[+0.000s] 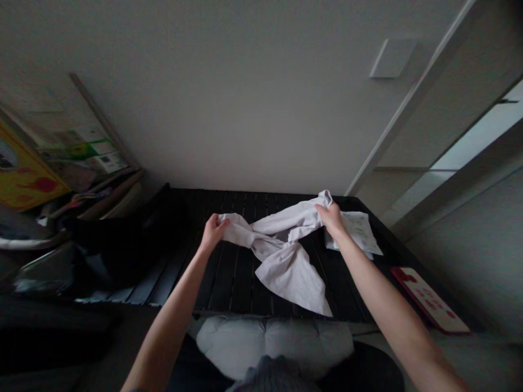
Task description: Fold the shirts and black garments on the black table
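A light-coloured cloth garment (292, 267), twisted around its middle, stretches between my two hands above a black slatted table. My left hand (214, 230) pinches one end of it at the left. On the other side, my right hand (330, 216) grips a bunched end, with a fold sticking up past the fingers. The lower part of the garment fans out and hangs toward the table's front edge. Its exact kind cannot be made out from the twisted folds.
Behind my right wrist, a white plastic packet (359, 234) lies on the black slatted table (220, 277). A red-edged board (431, 299) sits at the right corner. Dark bags (118, 250) crowd the left end. A grey cushion (273, 340) is below the front edge; a wall (245, 109) stands behind.
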The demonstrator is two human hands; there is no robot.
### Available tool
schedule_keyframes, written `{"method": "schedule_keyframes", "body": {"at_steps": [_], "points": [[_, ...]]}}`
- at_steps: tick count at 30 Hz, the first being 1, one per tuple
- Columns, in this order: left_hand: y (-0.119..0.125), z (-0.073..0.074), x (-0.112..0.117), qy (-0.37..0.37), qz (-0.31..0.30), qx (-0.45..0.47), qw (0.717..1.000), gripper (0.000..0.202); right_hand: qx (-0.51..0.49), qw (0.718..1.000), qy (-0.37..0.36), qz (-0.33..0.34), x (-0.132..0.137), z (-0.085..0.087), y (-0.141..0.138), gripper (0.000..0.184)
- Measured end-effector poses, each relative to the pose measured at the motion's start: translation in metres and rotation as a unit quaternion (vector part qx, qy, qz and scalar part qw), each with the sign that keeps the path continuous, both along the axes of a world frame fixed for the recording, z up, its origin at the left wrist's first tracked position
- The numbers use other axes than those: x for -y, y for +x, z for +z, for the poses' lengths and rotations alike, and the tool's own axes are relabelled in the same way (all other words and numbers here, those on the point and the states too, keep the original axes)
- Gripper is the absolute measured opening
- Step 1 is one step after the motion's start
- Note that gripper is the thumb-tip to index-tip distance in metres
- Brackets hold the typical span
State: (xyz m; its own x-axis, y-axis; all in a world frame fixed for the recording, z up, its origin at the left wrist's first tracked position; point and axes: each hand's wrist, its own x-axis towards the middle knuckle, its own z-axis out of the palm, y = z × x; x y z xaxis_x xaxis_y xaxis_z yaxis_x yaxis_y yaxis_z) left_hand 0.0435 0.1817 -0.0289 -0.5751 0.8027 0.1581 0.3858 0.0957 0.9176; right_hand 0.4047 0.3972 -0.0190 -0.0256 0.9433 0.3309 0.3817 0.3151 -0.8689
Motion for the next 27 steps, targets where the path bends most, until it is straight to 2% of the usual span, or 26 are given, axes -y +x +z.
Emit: {"method": "schedule_keyframes", "body": {"at_steps": [3, 6, 8, 10, 13, 15, 17, 19, 21, 23, 25, 27], "points": [[-0.048, 0.016, 0.005, 0.023, 0.003, 0.033, 0.999, 0.035, -0.002, 0.998, 0.038, -0.043, -0.026, 0.005, 0.017, 0.035], [-0.086, 0.033, -0.008, 0.016, 0.071, -0.035, 0.997, 0.032, 0.003, 0.996, 0.08, -0.043, -0.051, 0.009, 0.024, 0.036], [-0.1, 0.043, -0.026, 0.0, 0.116, -0.099, 0.988, 0.029, 0.024, 0.995, 0.082, -0.044, -0.063, 0.011, 0.019, 0.039], [-0.1, 0.05, -0.048, -0.011, 0.132, -0.136, 0.982, 0.042, 0.07, 0.995, 0.043, -0.054, -0.068, 0.012, 0.007, 0.046], [-0.074, 0.05, -0.074, -0.028, 0.127, -0.161, 0.978, 0.074, 0.17, 0.98, -0.026, -0.096, -0.057, 0.006, -0.018, 0.067], [-0.045, 0.043, -0.08, -0.041, 0.118, -0.194, 0.973, 0.076, 0.232, 0.967, -0.024, -0.102, -0.04, -0.002, -0.035, 0.072], [-0.016, 0.032, -0.079, -0.083, 0.063, -0.263, 0.959, 0.064, 0.276, 0.961, 0.014, -0.021, -0.018, -0.013, -0.051, 0.06], [0.01, 0.019, -0.074, -0.131, 0.006, -0.277, 0.952, 0.048, 0.293, 0.948, 0.058, 0.107, 0.004, -0.021, -0.066, 0.046], [0.029, 0.006, -0.069, -0.163, -0.041, -0.267, 0.949, 0.037, 0.294, 0.935, 0.077, 0.183, 0.024, -0.027, -0.082, 0.039], [0.043, -0.004, -0.064, -0.168, -0.087, -0.255, 0.948, 0.031, 0.291, 0.917, 0.101, 0.256, 0.043, -0.031, -0.097, 0.043], [0.052, -0.01, -0.059, -0.16, -0.139, -0.245, 0.946, 0.028, 0.296, 0.884, 0.132, 0.336, 0.06, -0.032, -0.11, 0.057], [0.057, -0.012, -0.054, -0.153, -0.184, -0.227, 0.944, 0.026, 0.32, 0.851, 0.151, 0.389, 0.075, -0.032, -0.12, 0.071]]}}
